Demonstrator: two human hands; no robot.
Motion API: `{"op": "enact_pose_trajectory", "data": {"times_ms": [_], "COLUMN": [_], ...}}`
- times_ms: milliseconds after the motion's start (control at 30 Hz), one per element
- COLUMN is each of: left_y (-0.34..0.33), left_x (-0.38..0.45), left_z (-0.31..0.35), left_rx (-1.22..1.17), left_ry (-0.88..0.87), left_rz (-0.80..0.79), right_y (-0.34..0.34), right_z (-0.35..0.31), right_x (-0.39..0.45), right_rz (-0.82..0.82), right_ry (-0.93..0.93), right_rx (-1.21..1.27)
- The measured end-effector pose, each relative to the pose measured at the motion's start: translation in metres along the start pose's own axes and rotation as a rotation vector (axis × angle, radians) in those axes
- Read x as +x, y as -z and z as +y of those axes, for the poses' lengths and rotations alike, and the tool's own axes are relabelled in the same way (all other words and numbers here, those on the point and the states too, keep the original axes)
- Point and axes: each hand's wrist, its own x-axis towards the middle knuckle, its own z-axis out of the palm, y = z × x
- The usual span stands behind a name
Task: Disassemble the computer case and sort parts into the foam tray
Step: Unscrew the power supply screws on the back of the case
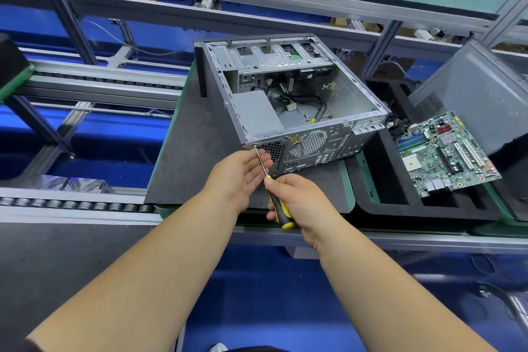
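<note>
The right hand (297,197) has its grip wrapped round the screwdriver (278,207), fingers curled about the ribbed yellow and black handle. Just up and left of that grip, the left hand (241,170) lies open and relaxed, its fingers resting along the thin bare steel shaft. The tip meets a small screw (254,146) at the near left corner of the computer case (288,103), which sits directly beyond both hands, touching the tool and nothing else of them.

The case is a boxy shell of dull stamped sheet metal, lying on its side with the open face up. Its near panel is punched with a round fan grille and a honeycomb vent. Inside show a plain grey box, loose black cables and perforated drive bays at the far end. It rests on a dark, matte mat (185,151) on the bench.

Right of the grip lies the black foam tray (383,174) with deep cut pockets; a green circuit board (445,154) lies tilted across it. Beyond that board leans a flat grey panel (474,94).
</note>
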Motion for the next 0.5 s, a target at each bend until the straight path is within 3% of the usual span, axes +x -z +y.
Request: {"op": "enact_pose_trajectory", "data": {"times_ms": [200, 500], "left_y": [0.0, 0.0], "left_x": [0.001, 0.0], "left_z": [0.005, 0.008], "left_rx": [-0.162, -0.191], "left_ry": [0.104, 0.14], "left_rz": [-0.054, -0.07], "right_y": [-0.004, 0.0], "right_z": [0.002, -0.008], "right_x": [0.001, 0.004], "right_rz": [0.038, -0.079], "right_ry": [-0.023, -0.211], "right_rx": [-0.022, 0.28]}}
